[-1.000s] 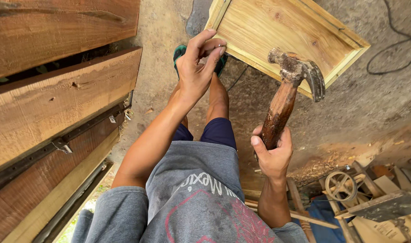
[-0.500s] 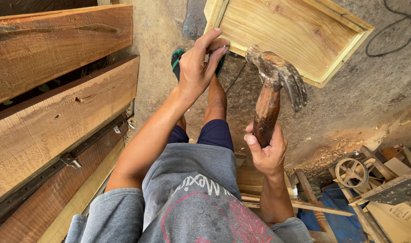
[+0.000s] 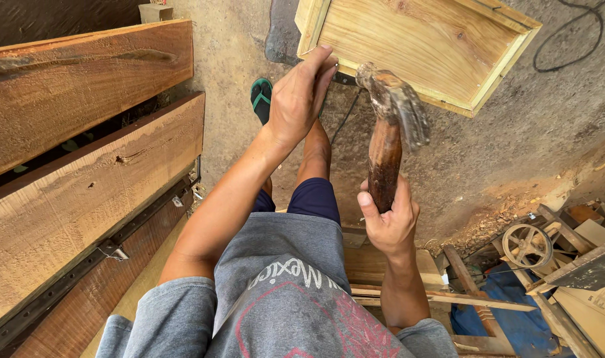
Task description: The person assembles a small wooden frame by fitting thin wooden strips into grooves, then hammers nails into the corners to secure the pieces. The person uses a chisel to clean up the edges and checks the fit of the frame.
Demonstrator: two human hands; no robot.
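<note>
A worn claw hammer (image 3: 388,126) is being gripped tight by the right hand (image 3: 390,222), while the wooden frame's (image 3: 422,46) edge is being pinched by the left hand (image 3: 299,99).

Around the shallow pale wooden frame box (image 3: 422,46), bare concrete floor (image 3: 548,132) lies open to its right and below. To its left, thick reddish wooden planks (image 3: 84,166) wall off the side. Below-right, a heap of wood offcuts and a spoked metal wheel (image 3: 526,244) crowds the ground.
</note>
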